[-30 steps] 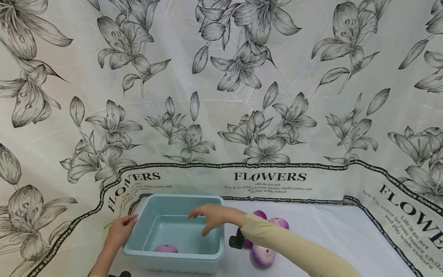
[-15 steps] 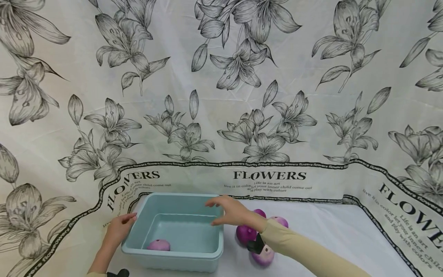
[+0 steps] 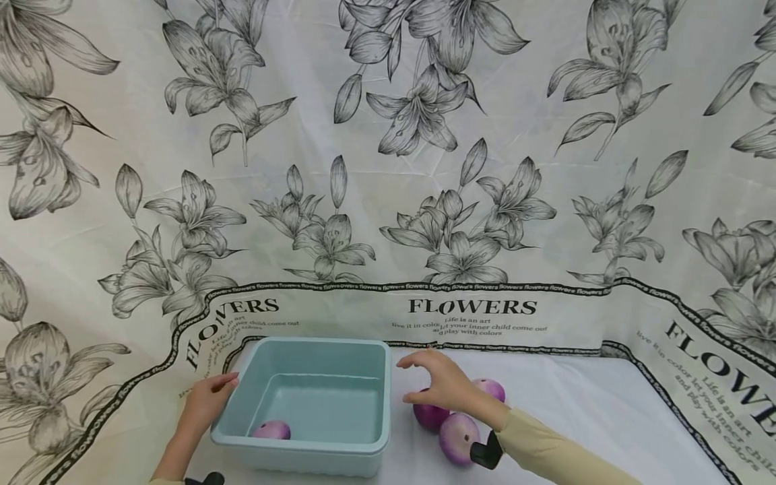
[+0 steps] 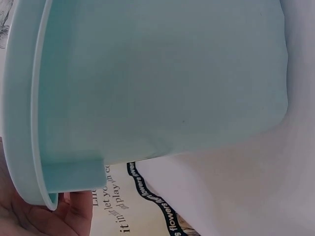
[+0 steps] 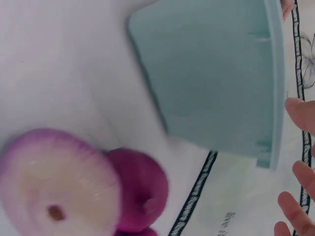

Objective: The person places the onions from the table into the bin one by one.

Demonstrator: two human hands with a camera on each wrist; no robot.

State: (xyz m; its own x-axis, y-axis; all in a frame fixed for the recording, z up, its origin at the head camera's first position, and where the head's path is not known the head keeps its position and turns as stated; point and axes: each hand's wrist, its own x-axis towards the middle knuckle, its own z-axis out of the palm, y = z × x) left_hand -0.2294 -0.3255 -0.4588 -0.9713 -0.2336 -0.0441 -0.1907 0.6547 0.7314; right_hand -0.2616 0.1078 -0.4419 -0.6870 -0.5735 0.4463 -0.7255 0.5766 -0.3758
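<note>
A pale blue plastic tub (image 3: 303, 446) stands on the white cloth, with one purple onion (image 3: 272, 430) lying in its near left corner. My left hand (image 3: 206, 404) grips the tub's left rim, its fingers curled under the edge in the left wrist view. To the right of the tub, my right hand (image 3: 445, 384) hovers with fingers spread and holds nothing. Below and behind it sit several onions: a dark purple onion (image 3: 429, 417), a pale-bottomed onion (image 3: 457, 439) and a lighter onion (image 3: 492, 389) farther back. The right hand and forearm partly cover this group.
A white cloth (image 3: 570, 404) covers the tabletop right of the onions. Flower-printed fabric (image 3: 473, 202) hangs behind the table and at both sides. A black wrist camera (image 3: 487, 450) on the right arm is close to the pale-bottomed onion.
My right hand has moved right, from over the tub to beside the onions, fingers still apart. The onion in the tub has rolled slightly left. My left hand stays on the rim.
</note>
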